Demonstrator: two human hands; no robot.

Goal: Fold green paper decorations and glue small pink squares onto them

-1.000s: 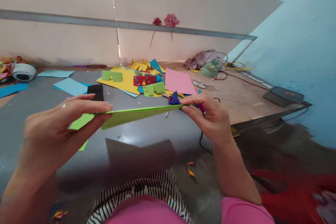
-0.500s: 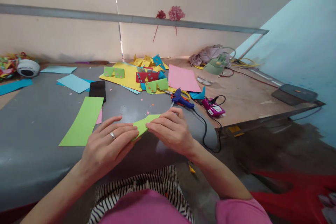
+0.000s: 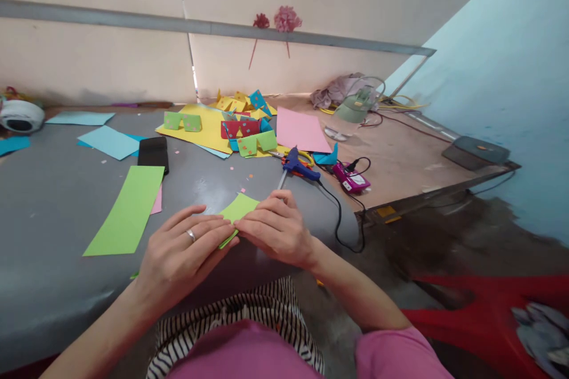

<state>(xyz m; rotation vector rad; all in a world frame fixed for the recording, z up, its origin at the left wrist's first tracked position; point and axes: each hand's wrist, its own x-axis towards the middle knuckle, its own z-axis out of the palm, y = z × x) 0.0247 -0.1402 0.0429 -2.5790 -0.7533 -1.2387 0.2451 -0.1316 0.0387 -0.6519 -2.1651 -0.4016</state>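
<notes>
Plainly, you have the folded green paper [image 3: 239,206] in both grips, just by the near edge of the counter [image 3: 53,207]: your left hand [image 3: 184,246] clasps its lower left part, and your right hand [image 3: 275,228] grasps it from the right, fingertips close together. Left of it, a flat green strip [image 3: 127,210] overlaps a small pink piece [image 3: 157,200], with a black phone [image 3: 152,153] just beyond, toward the far edge. A blue glue gun [image 3: 301,166] lies beyond your right hand.
</notes>
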